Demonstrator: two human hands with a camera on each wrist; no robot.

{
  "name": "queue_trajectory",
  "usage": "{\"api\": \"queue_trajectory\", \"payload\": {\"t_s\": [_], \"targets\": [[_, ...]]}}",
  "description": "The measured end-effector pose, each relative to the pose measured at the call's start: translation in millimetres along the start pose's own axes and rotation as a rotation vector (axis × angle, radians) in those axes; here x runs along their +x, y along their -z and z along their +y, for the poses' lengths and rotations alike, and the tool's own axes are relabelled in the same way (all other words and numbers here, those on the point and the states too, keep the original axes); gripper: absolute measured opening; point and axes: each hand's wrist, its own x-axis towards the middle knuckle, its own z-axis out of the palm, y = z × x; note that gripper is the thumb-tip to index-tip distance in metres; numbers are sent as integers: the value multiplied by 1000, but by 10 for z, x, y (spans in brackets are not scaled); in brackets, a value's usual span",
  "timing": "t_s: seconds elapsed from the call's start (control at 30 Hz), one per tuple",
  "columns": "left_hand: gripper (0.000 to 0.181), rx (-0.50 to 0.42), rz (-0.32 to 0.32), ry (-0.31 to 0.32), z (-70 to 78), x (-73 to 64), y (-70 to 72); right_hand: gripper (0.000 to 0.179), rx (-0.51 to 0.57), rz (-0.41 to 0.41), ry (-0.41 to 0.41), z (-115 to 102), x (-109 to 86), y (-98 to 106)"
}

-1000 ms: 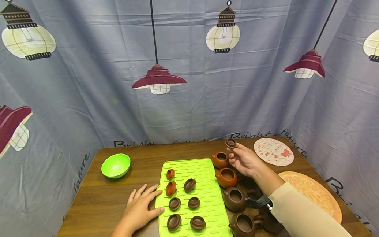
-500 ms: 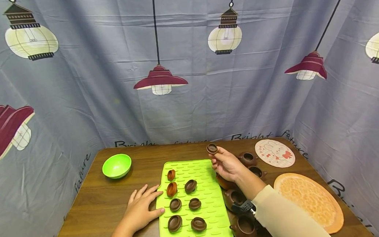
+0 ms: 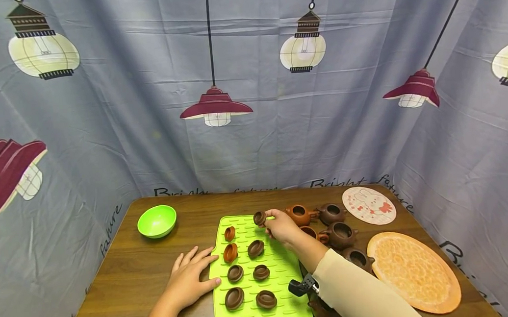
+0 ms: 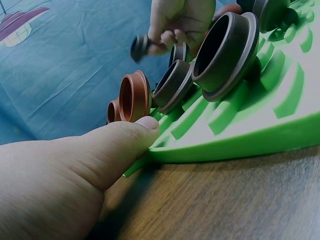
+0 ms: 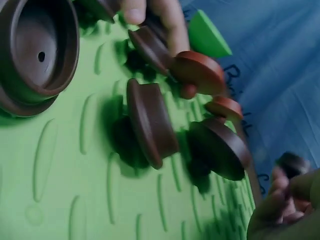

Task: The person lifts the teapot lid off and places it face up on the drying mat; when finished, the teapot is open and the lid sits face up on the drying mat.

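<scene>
My right hand [image 3: 283, 228] pinches a small dark brown teapot lid [image 3: 259, 218] above the far right part of a lime green ridged mat [image 3: 285, 284]. The left wrist view also shows this lid [image 4: 140, 47] at the fingertips, clear of the mat. My left hand [image 3: 189, 277] lies flat with spread fingers, its fingertips and thumb touching the mat's left edge. Two orange-brown lids [image 3: 230, 253] sit in the left column at the far end. Several dark brown lids [image 3: 266, 299] lie tilted, hollow side up, nearer me, in two columns.
Lidless teapots, orange-brown [image 3: 300, 215] and dark brown [image 3: 342, 235], stand in rows right of the mat, partly hidden by my right arm. A green bowl [image 3: 156, 222] is at the back left. A rabbit-print round mat [image 3: 369, 205] and an orange oval mat [image 3: 414, 272] lie at right.
My right hand has carried the dark lid leftward from above the teapots to over the mat, and lower. The left hand has stayed at the mat's edge.
</scene>
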Motion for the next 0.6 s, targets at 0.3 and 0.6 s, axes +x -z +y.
{"api": "queue_trajectory", "payload": {"t_s": [0.3,0.6], "targets": [[66,-4,0,-4,-9,-15,-17,10,-150,7,-10,91,47,-152],[67,4,5,-3,-44,-1,-13,5,-305,26,-20,61,71,-206]]}}
